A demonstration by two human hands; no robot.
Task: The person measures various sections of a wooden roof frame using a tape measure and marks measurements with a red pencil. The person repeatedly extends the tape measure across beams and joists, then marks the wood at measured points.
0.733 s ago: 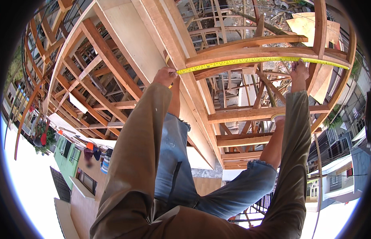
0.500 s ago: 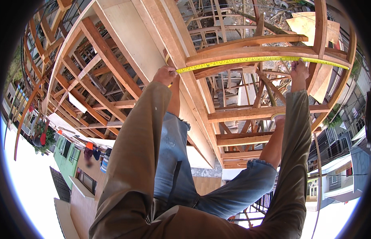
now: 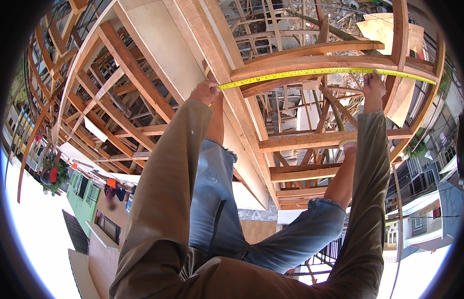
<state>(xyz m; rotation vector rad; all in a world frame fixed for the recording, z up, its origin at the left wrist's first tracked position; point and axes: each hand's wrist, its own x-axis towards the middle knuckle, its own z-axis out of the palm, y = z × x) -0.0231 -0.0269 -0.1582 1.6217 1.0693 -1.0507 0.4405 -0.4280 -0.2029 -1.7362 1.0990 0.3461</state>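
Observation:
A yellow tape measure blade (image 3: pixel 302 75) is stretched left to right along the front of a wooden crosspiece (image 3: pixel 316 64). My left hand (image 3: pixel 205 92) is closed around the tape's left end, beside a long thick beam (image 3: pixel 210 42); whether the tape's case is in that fist is hidden. Farther right, my right hand (image 3: pixel 374 88) pinches the blade's lower edge from below, fingers bent. Past that hand the blade runs on to the curved outer timber (image 3: pixel 425 107) at the right.
My legs in torn jeans (image 3: pixel 212 199) straddle the framing, feet on timbers high above ground. Lower crosspieces (image 3: pixel 311 141) lie between my legs with open gaps around them. Another timber lattice (image 3: pixel 127 89) fills the left. Plywood pieces (image 3: pixel 379 35) and debris lie below.
The whole view has shifted very slightly. Both hands keep their grip, and the tape stays stretched along the same crosspiece.

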